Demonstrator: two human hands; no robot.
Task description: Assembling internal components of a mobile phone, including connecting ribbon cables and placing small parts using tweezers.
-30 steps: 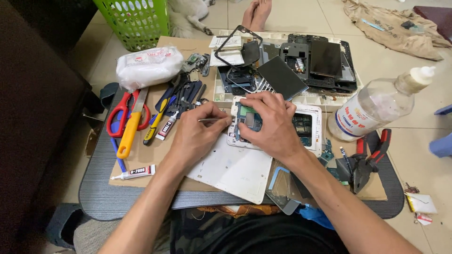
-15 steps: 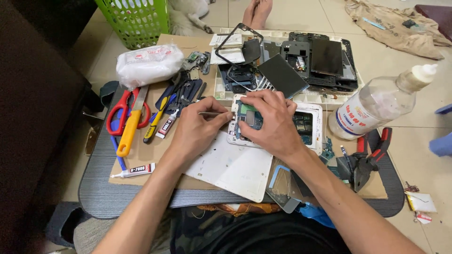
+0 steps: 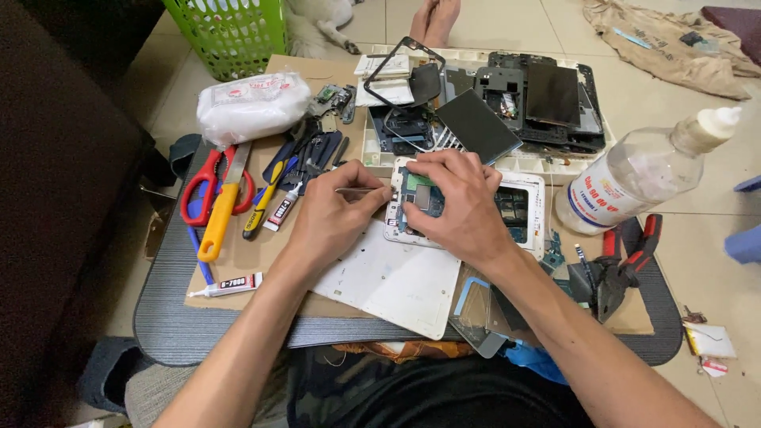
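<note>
I count two hands, my left hand point(image 3: 333, 218) and right hand point(image 3: 460, 208), one clear bottle point(image 3: 634, 178), one green basket point(image 3: 230, 28), one pair of red scissors point(image 3: 208, 178), two glue tubes point(image 3: 230, 285), perhaps more among the clutter.
</note>
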